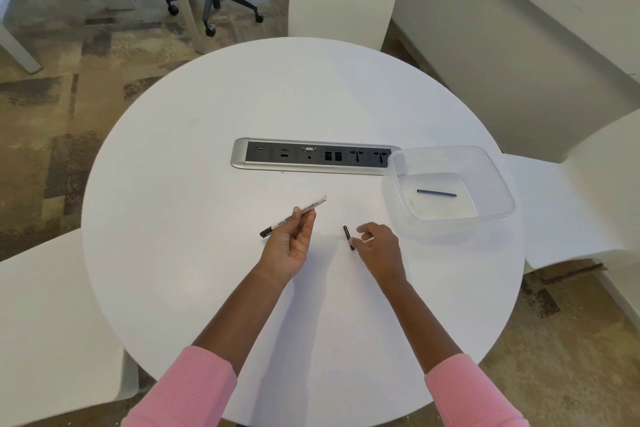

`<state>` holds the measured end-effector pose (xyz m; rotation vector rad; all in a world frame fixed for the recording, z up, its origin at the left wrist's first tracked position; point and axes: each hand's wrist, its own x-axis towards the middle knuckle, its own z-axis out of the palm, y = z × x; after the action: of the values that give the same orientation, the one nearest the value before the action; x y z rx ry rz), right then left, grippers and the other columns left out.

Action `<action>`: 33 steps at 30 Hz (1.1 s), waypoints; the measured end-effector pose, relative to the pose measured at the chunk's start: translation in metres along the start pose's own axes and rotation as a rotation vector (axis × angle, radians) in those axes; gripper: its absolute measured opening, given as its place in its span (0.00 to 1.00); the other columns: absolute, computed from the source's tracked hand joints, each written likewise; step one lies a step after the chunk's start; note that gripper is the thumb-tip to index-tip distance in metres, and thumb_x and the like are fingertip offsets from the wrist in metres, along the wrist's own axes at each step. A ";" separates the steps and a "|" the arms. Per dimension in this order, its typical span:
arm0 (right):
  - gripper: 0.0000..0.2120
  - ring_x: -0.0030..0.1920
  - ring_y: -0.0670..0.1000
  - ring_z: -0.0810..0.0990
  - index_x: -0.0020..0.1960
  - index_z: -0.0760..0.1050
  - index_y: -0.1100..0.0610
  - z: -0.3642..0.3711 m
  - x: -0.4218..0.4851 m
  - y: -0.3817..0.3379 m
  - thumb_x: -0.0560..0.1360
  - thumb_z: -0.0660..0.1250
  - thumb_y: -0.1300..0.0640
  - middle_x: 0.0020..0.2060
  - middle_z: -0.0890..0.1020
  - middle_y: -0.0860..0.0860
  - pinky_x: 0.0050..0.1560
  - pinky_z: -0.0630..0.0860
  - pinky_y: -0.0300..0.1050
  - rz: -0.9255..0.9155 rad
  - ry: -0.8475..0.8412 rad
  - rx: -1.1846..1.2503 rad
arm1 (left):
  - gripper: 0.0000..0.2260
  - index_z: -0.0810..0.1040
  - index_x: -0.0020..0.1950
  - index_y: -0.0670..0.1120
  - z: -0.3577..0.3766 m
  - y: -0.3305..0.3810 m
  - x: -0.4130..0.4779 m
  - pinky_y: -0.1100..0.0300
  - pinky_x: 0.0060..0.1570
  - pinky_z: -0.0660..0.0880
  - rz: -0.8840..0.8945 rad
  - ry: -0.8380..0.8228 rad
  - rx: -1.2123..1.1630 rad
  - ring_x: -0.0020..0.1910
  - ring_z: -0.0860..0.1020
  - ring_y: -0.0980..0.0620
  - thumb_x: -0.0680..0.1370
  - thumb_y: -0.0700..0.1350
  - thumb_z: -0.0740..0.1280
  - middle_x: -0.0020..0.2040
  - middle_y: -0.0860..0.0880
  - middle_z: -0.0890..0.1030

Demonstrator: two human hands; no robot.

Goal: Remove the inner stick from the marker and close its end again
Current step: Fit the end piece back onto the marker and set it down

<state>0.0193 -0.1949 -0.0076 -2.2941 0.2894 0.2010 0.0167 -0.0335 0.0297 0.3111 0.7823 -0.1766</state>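
Your left hand [291, 243] pinches the marker [294, 216] by its barrel, thumb and fingers closed on it above the round table [207, 156]. The black cap points down and left. The far end points up and right and looks open, so the barrel is not yet closed.

Just right of it, a small black piece, most likely the end plug [349, 237], lies on the table. Your right hand [377, 246] hovers at it, fingers curled and loosely parted. The fingertips sit at the plug's near end, but whether they already touch or grip it cannot be told.

Further right, beside the power strip [311, 157], the clear tub [491, 211] holds a thin dark stick [437, 193] lying flat on its floor. It appears to be the marker's inner stick.

By that reading, the removal half is done: the stick is out and set aside. What remains is to take up the plug, bring it to the barrel's open end and press it home.
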 end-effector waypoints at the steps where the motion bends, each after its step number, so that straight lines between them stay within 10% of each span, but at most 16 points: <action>1: 0.11 0.47 0.56 0.79 0.51 0.76 0.61 0.003 -0.001 0.002 0.70 0.69 0.61 0.48 0.78 0.60 0.48 0.71 0.44 0.006 -0.011 -0.037 | 0.05 0.76 0.41 0.35 0.000 0.000 0.000 0.62 0.38 0.80 0.002 0.007 -0.003 0.27 0.83 0.50 0.76 0.34 0.63 0.27 0.42 0.82; 14: 0.05 0.48 0.56 0.77 0.48 0.75 0.61 0.015 -0.004 0.007 0.72 0.65 0.62 0.47 0.78 0.58 0.44 0.68 0.42 0.045 -0.007 -0.117 | 0.05 0.75 0.40 0.35 -0.004 0.004 -0.001 0.63 0.44 0.77 0.019 0.043 0.016 0.27 0.82 0.51 0.76 0.34 0.64 0.26 0.42 0.82; 21: 0.01 0.36 0.43 0.78 0.41 0.78 0.59 -0.004 -0.011 -0.020 0.70 0.69 0.63 0.35 0.80 0.49 0.34 0.70 0.21 -0.004 0.086 0.298 | 0.06 0.75 0.39 0.36 -0.006 0.004 -0.002 0.61 0.35 0.80 0.019 0.025 0.070 0.27 0.82 0.51 0.76 0.34 0.63 0.26 0.43 0.82; 33: 0.04 0.33 0.35 0.77 0.42 0.79 0.57 -0.027 -0.019 -0.044 0.70 0.70 0.64 0.34 0.80 0.43 0.38 0.73 0.23 -0.163 0.118 0.375 | 0.07 0.75 0.38 0.37 -0.006 -0.001 -0.003 0.63 0.48 0.77 0.000 0.034 0.103 0.27 0.82 0.51 0.76 0.35 0.63 0.26 0.44 0.82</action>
<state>0.0141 -0.1835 0.0456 -1.9472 0.1802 -0.0685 0.0108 -0.0320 0.0276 0.4119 0.8086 -0.2124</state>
